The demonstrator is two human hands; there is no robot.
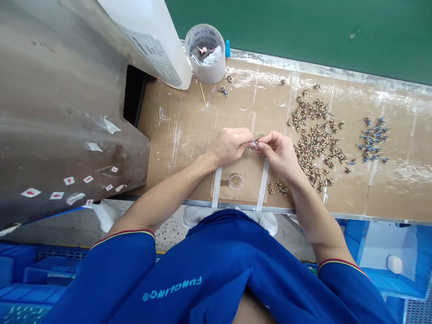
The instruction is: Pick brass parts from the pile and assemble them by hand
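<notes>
Tub (206,74) — tissue, pink scrap (beyond left hand (230,146))

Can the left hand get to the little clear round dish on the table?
Probably yes. The left hand is just above the clear round dish, with nothing between them on the cardboard. But it would likely have to let go of the tiny piece it pinches with the right hand.

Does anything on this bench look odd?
A small blue-and-gold figure lies alone near the clear round tub, well apart from the heap of gold-coloured figures, with a thin wooden stick loose beside it.
</notes>
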